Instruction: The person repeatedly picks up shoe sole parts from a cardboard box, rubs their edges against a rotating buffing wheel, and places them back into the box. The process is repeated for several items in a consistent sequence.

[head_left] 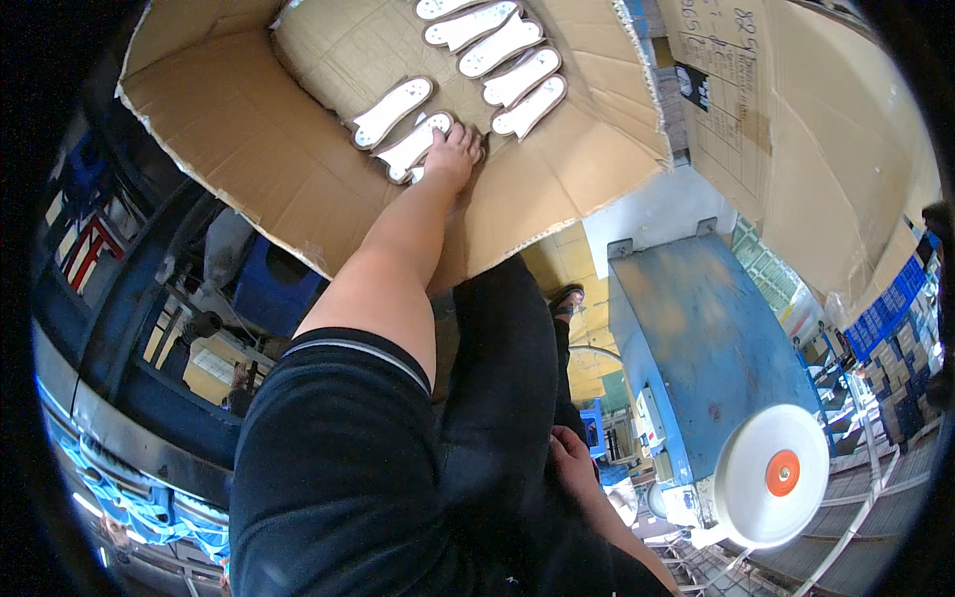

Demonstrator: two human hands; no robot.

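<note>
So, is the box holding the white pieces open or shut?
Open: white pieces show inside the box, and the left hand reaches in.

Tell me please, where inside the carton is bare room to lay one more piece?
Bare floor of the cardboard carton lies between its left wall and the right-hand row of white sole-shaped pieces; a narrower strip separates this row from the left group. It is crowded within that row and around the left hand, which touches the left group.
</note>
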